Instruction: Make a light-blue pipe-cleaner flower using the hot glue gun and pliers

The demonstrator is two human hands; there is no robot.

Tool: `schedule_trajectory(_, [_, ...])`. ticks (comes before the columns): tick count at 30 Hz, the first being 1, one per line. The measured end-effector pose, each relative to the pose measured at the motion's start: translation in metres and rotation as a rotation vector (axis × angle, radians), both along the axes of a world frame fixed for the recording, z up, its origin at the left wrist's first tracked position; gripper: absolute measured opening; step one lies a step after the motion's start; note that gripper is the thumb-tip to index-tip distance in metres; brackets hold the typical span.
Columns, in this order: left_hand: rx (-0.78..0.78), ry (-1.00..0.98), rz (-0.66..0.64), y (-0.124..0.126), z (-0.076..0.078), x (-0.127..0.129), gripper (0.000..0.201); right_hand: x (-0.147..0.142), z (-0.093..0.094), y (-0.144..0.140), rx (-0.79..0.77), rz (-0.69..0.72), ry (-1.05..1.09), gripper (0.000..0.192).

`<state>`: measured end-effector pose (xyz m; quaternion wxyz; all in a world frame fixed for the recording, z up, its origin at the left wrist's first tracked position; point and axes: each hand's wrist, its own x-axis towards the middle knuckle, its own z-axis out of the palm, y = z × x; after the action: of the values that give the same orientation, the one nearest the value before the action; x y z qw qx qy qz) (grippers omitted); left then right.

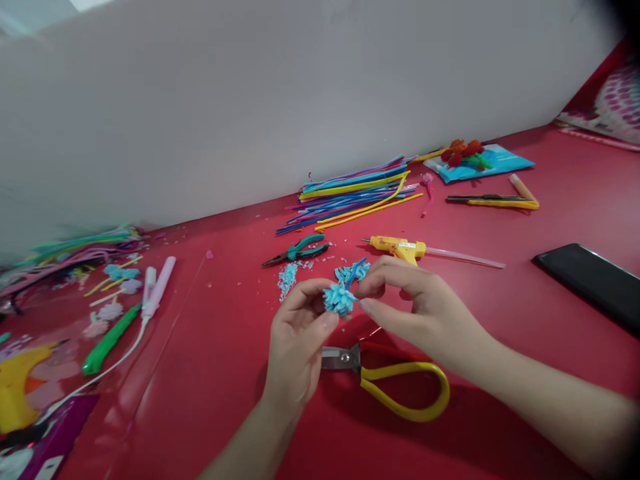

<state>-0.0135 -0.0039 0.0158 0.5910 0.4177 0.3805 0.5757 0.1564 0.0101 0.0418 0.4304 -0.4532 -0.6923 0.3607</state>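
Observation:
A light-blue fluffy flower [338, 300] with pointed petals sits between the thumb and fingers of my left hand [300, 330]. Its dark-blue stem [354, 272] points up and away. My right hand [417, 303] is closed in a pinch at the flower's right side, on what looks like a small light-blue petal [356, 300]. Behind the hands lies a small pile of cut light-blue pieces [344, 273], partly hidden. Below them rest scissors [415, 417] with yellow and red handles, their blade tips covered by my left hand.
Teal pliers [300, 250], a yellow glue gun [397, 247] and blue clippings [287, 280] lie behind my hands. Pipe cleaners [350, 193] are stacked by the wall. At right are a black phone [590, 283] and tweezers [493, 201]; at left, a pink heating tool [159, 287] and green-handled tool [111, 341].

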Motion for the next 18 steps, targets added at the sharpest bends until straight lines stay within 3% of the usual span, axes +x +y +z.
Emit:
schedule_trajectory(11, [-0.001,0.006,0.011,-0.0001,-0.0021,0.0023,0.023,-0.0015,-0.0044,0.0007,-0.124,0.018,0.089,0.013])
schedule_trajectory(18, [0.013,0.015,0.015,-0.0006,-0.0023,0.0029,0.023,-0.0007,-0.004,-0.0009,-0.122,0.043,0.094,0.015])
